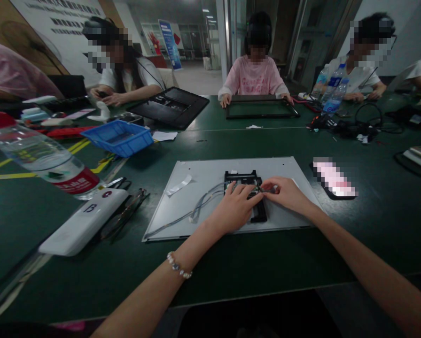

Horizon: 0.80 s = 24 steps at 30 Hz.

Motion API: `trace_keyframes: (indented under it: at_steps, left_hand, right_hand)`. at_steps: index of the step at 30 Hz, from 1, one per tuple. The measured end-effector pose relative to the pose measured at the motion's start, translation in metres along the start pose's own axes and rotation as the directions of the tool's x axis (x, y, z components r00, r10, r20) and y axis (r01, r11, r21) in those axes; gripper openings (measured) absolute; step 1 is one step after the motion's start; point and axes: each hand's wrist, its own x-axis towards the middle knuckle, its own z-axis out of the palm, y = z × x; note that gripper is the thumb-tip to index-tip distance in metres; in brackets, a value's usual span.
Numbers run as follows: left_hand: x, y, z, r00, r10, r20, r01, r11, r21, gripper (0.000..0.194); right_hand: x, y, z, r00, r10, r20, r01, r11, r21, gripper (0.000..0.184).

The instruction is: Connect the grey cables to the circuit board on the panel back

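Note:
A flat grey-white panel (206,173), like the back of a display, lies on the green table before me. On it rests a black plastic bracket (261,213) with a circuit board inside, mostly covered by my hands. My left hand (236,206) lies over the bracket, fingers stretched out and slightly apart. At the bracket's right side my right hand (284,193) pinches the end of a thin grey cable, its tip partly hidden by the fingers. More grey cables (200,206) run left across the panel. A strip of clear tape (179,186) sticks to its left part.
Left of the panel are a white power bank (85,223), eyeglasses (126,216), a tilted water bottle (51,159) and a blue basket (120,138). A phone (333,180) lies right. Across the table, a person holds a black frame (263,116); other people sit alongside.

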Motion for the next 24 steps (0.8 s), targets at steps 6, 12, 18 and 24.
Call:
trace_keyframes:
  at_steps: [6, 12, 18, 24]
  left_hand:
    - [-0.002, 0.000, 0.000, 1.000, -0.012, -0.002, 0.012, 1.000, -0.006, 0.049]
    - [-0.002, 0.000, 0.000, 1.000, -0.004, 0.000, 0.004, 1.000, -0.019, 0.048]
    - [-0.005, -0.004, -0.011, 1.000, -0.008, -0.015, 0.006, 0.991, -0.134, 0.052]
    - [-0.009, -0.062, -0.030, 0.975, -0.163, -0.152, 0.114, 0.951, -0.289, 0.047]
  right_hand:
    - [-0.002, 0.001, -0.002, 1.000, -0.018, 0.018, 0.018, 1.000, 0.023, 0.010]
    - [-0.003, 0.001, -0.004, 0.998, -0.050, 0.025, 0.049, 0.998, 0.030, 0.011]
    - [-0.002, 0.004, -0.006, 0.996, -0.063, -0.060, 0.063, 0.998, 0.000, 0.016]
    - [-0.002, 0.007, -0.008, 0.989, -0.062, -0.133, 0.060, 0.998, -0.021, 0.018]
